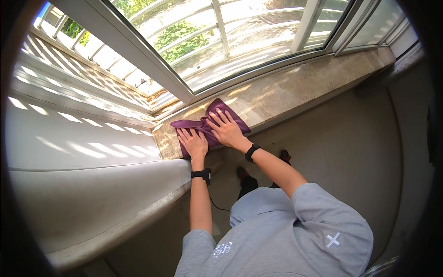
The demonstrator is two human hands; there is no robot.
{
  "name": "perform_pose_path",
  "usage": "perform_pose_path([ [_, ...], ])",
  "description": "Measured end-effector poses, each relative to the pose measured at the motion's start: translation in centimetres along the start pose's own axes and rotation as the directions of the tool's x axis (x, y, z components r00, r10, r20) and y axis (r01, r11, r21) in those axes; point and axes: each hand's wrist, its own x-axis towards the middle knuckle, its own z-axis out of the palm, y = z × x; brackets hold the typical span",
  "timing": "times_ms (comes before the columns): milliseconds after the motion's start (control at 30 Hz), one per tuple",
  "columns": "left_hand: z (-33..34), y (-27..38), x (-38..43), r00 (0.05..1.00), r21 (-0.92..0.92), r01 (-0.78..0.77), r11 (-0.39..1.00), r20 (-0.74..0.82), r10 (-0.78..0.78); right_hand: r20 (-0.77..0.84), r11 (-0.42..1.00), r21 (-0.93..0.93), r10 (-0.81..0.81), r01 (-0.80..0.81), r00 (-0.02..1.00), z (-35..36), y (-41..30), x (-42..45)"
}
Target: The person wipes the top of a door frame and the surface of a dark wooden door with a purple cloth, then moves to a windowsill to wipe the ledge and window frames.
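Note:
A purple cloth [218, 104] lies on the stone windowsill [294, 83], near its left end. My left hand [193, 142] rests palm down on the cloth's left part, fingers spread. To its right, my right hand [225, 131] presses flat on the same cloth, its fingers also apart. Between the two hands the fabric is bunched into folds. One edge of the cloth hangs over the sill's front edge. Black bands circle both wrists. What lies under the cloth is hidden.
A white-framed window sash [138, 52] stands at an angle, its lower corner just behind the cloth. Beyond the glass is a white metal grille [221, 31]. A pale upholstered surface [104, 194] fills the left side. Below the sill is the floor [328, 149], with my feet on it.

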Motion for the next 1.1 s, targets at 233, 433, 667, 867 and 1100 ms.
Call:
perform_pose_path([
  [233, 1.9, 10.2, 0.7, 0.993, -0.030, -0.116, 0.993, 0.010, 0.117, 0.041, 0.982, 0.028, 0.188, -0.189, 0.981, -7.0, 8.5, -5.8],
  [433, 0.5, 23.0, -2.9, 0.981, -0.158, -0.176, 0.972, 0.052, 0.186, 0.123, 0.951, -0.075, 0.306, -0.299, 0.944, -15.9, 19.3, -13.2],
  [667, 1.4, 31.3, -5.5, 0.992, -0.074, -0.102, 0.992, 0.065, 0.107, 0.049, 0.936, -0.147, 0.331, -0.321, 0.942, -18.7, 27.3, -14.9],
  [867, 4.0, 30.5, 1.7, 0.987, -0.077, -0.163, 0.984, -0.020, 0.162, 0.010, 0.927, -0.189, 0.331, -0.323, 0.943, -15.7, 29.0, -7.7],
  [1100, 5.2, 30.5, 3.3, 0.936, -0.221, -0.352, 0.910, -0.062, 0.347, 0.031, 0.978, -0.093, 0.192, -0.188, 0.981, -12.1, 24.8, -5.7],
])
